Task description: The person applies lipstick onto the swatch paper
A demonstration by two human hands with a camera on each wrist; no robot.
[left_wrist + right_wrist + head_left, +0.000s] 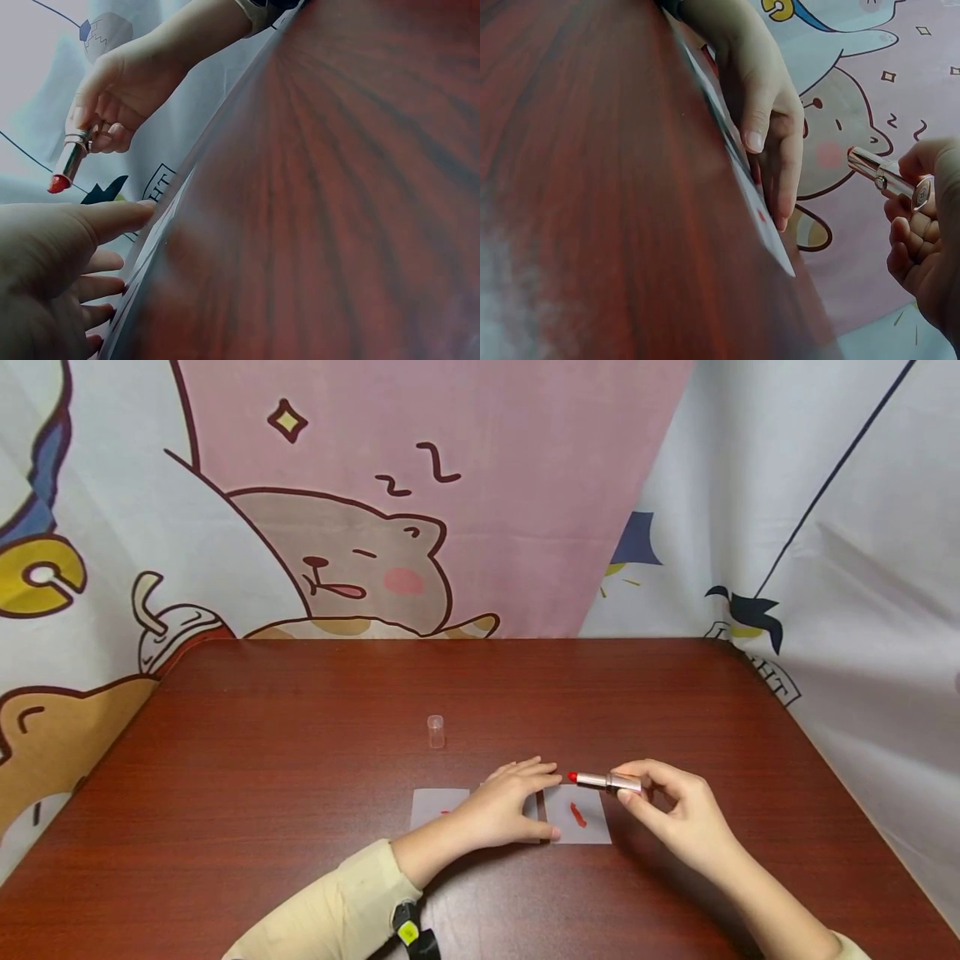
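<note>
My right hand (684,814) pinches an uncapped lipstick (596,782) by its base between thumb and fingers. Its red tip points left, above the far edge of a white paper (592,825) that bears a red smear (577,814). Spread fairly straight, the fingers of my left hand (504,806) lie low over the papers, with the thumb tip at the right paper's left edge. Another white paper (429,803) shows at the left, its red mark partly behind my wrist. Paper between the two is mostly hidden by the hand.
A clear plastic cap (437,732) stands on the brown wooden table (300,727) beyond the left hand. A printed cloth (525,527) hangs along the table's far edge and sides. A black strap with a yellow piece (408,932) is near the left sleeve.
</note>
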